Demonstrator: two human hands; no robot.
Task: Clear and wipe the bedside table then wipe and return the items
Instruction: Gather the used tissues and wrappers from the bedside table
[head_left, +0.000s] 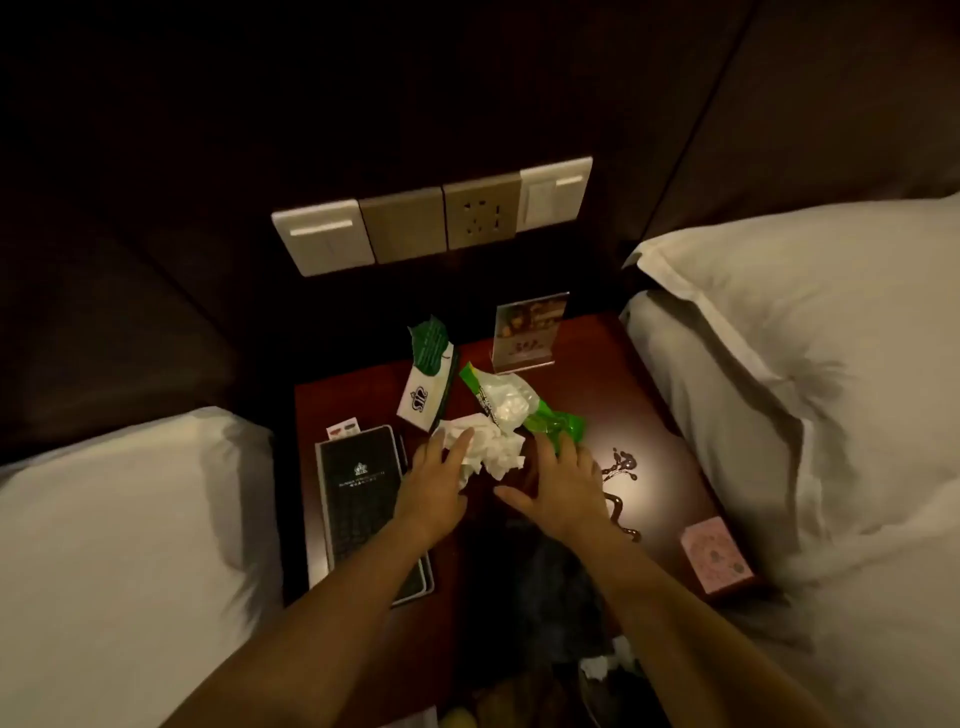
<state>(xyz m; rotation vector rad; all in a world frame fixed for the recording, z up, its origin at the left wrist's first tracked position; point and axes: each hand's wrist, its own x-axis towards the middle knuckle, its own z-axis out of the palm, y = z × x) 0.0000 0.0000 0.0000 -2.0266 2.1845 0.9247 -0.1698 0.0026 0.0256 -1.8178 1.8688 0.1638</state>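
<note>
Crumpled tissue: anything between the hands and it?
Nothing visible. The left hand already has fingertips on the crumpled tissue, and the right hand is right beside it, fingers reaching onto the green wrapper. Both hands are open, nothing gripped yet.

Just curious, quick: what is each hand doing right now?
Left hand: open, fingers on the crumpled tissue.
Right hand: open, fingers spread, at the green wrapper, holding nothing.
</note>
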